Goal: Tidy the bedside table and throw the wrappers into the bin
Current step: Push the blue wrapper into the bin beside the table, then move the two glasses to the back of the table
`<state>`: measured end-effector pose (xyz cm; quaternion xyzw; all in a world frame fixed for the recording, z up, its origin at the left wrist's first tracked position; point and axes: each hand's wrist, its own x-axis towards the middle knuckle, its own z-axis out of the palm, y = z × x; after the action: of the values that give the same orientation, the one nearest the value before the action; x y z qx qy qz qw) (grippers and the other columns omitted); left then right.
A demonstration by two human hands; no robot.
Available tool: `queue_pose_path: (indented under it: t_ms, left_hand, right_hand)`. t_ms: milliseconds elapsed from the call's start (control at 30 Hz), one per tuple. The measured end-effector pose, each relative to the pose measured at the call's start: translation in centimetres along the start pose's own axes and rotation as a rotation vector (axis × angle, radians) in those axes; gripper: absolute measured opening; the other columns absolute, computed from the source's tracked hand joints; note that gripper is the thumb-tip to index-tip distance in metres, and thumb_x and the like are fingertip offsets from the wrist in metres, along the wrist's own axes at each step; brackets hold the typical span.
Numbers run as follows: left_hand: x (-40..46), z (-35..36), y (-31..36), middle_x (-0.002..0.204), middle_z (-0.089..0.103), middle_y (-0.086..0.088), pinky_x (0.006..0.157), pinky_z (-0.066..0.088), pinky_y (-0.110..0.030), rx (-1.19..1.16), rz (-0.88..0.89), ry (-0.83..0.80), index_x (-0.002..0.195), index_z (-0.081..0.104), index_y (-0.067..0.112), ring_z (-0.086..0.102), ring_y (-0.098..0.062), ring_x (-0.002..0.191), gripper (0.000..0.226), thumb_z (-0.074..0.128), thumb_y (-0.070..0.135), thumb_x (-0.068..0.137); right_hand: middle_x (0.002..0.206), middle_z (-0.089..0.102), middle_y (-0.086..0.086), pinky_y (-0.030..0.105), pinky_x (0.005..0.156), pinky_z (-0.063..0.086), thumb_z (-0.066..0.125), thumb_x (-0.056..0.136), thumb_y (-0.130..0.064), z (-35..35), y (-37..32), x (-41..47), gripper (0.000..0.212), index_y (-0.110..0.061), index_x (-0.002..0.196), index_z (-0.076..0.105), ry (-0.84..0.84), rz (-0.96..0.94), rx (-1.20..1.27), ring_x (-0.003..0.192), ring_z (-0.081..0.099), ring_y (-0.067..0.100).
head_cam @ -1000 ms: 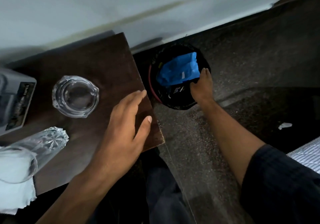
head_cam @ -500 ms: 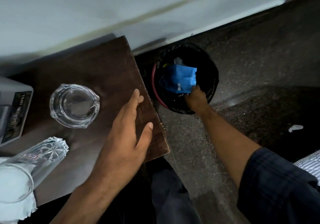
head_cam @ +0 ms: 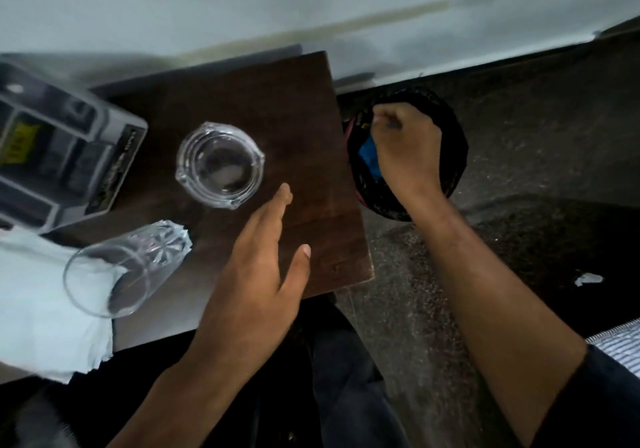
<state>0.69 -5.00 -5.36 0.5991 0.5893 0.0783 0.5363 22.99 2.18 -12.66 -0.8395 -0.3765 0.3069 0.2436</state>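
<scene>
The dark wooden bedside table (head_cam: 304, 108) fills the left half of the view. My left hand (head_cam: 256, 274) lies flat on its front right part, fingers apart and holding nothing. A black-lined bin (head_cam: 453, 156) stands on the floor right beside the table's right edge. My right hand (head_cam: 408, 149) is over the bin's mouth with its fingers curled into a fist. A blue wrapper (head_cam: 369, 154) shows inside the bin, mostly hidden under that hand. I cannot see anything gripped in the fist.
On the table are a clear glass ashtray (head_cam: 220, 165), a tumbler (head_cam: 124, 271) lying on its side, white paper (head_cam: 38, 326) and a grey box (head_cam: 59, 160). A white scrap (head_cam: 588, 278) lies on the dark floor; striped bedding (head_cam: 620, 347) is at the right edge.
My right hand went from touching the bin's near rim to over its mouth, curling into a fist; the blue wrapper sank deeper. The view shifted left. My left hand stayed on the table.
</scene>
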Motion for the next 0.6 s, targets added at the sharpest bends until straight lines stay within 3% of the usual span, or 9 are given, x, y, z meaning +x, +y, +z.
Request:
queue_pose_path:
  t_ms: [67,200,267,433,533,600]
  left_hand:
    - [-1.1,-1.0,-1.0,0.16,0.028,0.026,0.111,0.025,-0.013,-0.002,-0.021,0.024,0.157,0.019,0.043,0.026,0.014,0.144,0.067,0.049,0.042,0.097]
    - [-3.4,-3.1,-2.6,0.159,0.029,0.023,0.105,0.014,0.005,0.049,-0.037,0.061,0.159,0.021,0.035,0.018,0.027,0.137,0.071,0.047,0.041,0.093]
    - [-4.7,-4.0,-3.2,0.157,0.034,0.019,0.107,0.014,0.004,0.062,-0.026,0.069,0.158,0.028,0.031,0.02,0.026,0.136,0.068,0.047,0.031,0.093]
    - [-8.5,-6.9,-3.4,0.136,0.054,0.017,0.108,0.035,-0.01,0.145,0.189,0.202,0.142,0.055,0.024,0.05,0.002,0.128,0.051,0.048,0.01,0.093]
    - [-10.5,-8.3,-3.5,0.132,0.054,0.021,0.101,0.046,-0.016,0.092,0.208,0.317,0.135,0.061,0.024,0.055,-0.001,0.124,0.046,0.052,0.008,0.093]
    - [-11.3,-9.0,-3.8,0.126,0.057,0.024,0.095,0.046,-0.012,0.046,0.172,0.382,0.132,0.064,0.025,0.058,0.0,0.12,0.044,0.054,0.008,0.092]
  right_hand:
    - [0.112,0.074,0.002,0.009,0.083,0.052,0.058,0.099,-0.009,1.0,-3.3,-1.5,0.024,-0.006,0.118,0.073,-0.005,-0.127,0.059,0.09,0.066,0.002]
    - [0.108,0.072,0.003,0.005,0.077,0.049,0.062,0.096,-0.008,3.2,-8.3,-4.9,0.02,-0.008,0.114,0.072,-0.042,-0.365,0.061,0.089,0.065,0.006]
    - [0.105,0.072,0.001,0.008,0.075,0.049,0.065,0.095,-0.009,4.1,-9.7,-6.2,0.02,-0.01,0.113,0.072,-0.077,-0.442,0.004,0.087,0.065,0.006]
    - [0.107,0.069,0.001,0.02,0.078,0.051,0.069,0.091,-0.01,6.0,-11.1,-9.4,0.022,-0.012,0.113,0.072,-0.188,-0.507,-0.081,0.091,0.063,0.01]
    - [0.109,0.067,-0.002,0.005,0.075,0.045,0.07,0.091,-0.012,6.7,-11.6,-10.9,0.024,-0.014,0.115,0.071,-0.231,-0.481,-0.08,0.087,0.059,0.001]
    - [0.107,0.067,-0.004,0.003,0.074,0.046,0.071,0.09,-0.011,7.1,-12.1,-11.5,0.025,-0.017,0.114,0.071,-0.232,-0.445,-0.04,0.085,0.06,0.002]
